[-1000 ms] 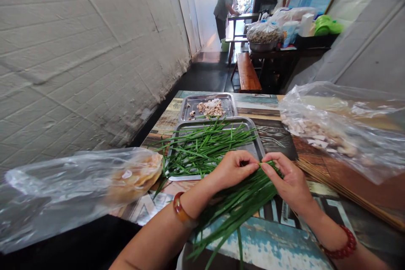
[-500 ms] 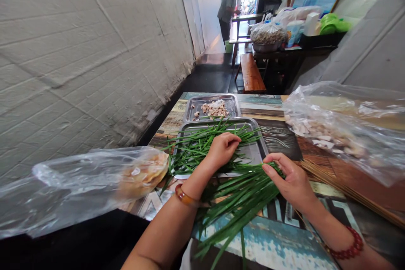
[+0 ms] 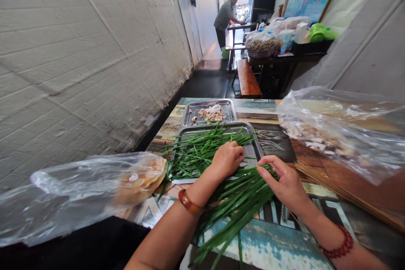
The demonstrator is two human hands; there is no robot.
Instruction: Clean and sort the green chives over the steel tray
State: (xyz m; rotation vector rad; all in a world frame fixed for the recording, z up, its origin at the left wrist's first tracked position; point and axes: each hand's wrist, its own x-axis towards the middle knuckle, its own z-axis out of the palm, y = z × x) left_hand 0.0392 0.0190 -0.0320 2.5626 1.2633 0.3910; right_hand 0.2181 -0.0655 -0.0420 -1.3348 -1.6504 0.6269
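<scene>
My right hand (image 3: 283,181) is closed around the cut ends of a bunch of garlic chives (image 3: 236,206), whose long green leaves fan toward me over the table's near edge. Just left of it, my left hand (image 3: 228,159) is curled over the near right part of a metal tray (image 3: 257,145), fingers pressed together. A green tip shows above its knuckles, but what lies inside the fingers is hidden. More loose chives (image 3: 199,149) are heaped in that tray, some hanging past its left rim.
Behind stands a smaller tray (image 3: 186,120) with pale chopped pieces (image 3: 213,113). Plastic bags of food lie left (image 3: 139,181) and right (image 3: 341,130). Thin sticks (image 3: 344,194) lie at the right. Beyond are a bench (image 3: 248,78) and a person (image 3: 224,19) leaning over a table.
My left hand has moved slightly down and right, closer to the bunch in my right hand. The right hand keeps its hold. The camera view has shifted a little; the far person reaches further over the table.
</scene>
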